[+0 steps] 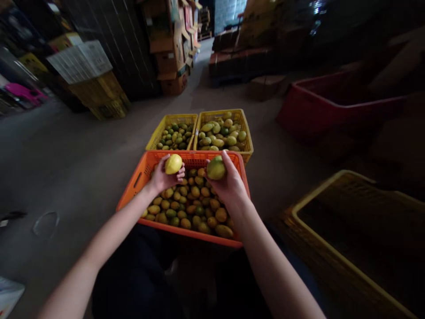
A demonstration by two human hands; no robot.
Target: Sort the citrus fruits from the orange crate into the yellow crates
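Note:
My left hand [165, 179] is closed around a bright yellow lemon [173, 164], which shows on top of the fingers. A greener lemon [216, 168] sits in my right hand [230, 184], gripped between the thumb and fingers. Both hands are above an orange crate [189, 233] that holds many yellow, orange-tinged and green lemons [186, 208]. Behind it stand two yellow crates side by side: the left yellow crate [154, 133] has small, mostly green fruit, while the right yellow crate [248, 137] has larger yellow-green fruit.
A yellow crate [318, 195] stands close on my right, with a red bin [332, 104] beyond it. White and yellow crates [96, 84] are stacked at the back left. Cardboard boxes [169, 62] rise behind. A loop of cord [46, 223] lies on the left floor.

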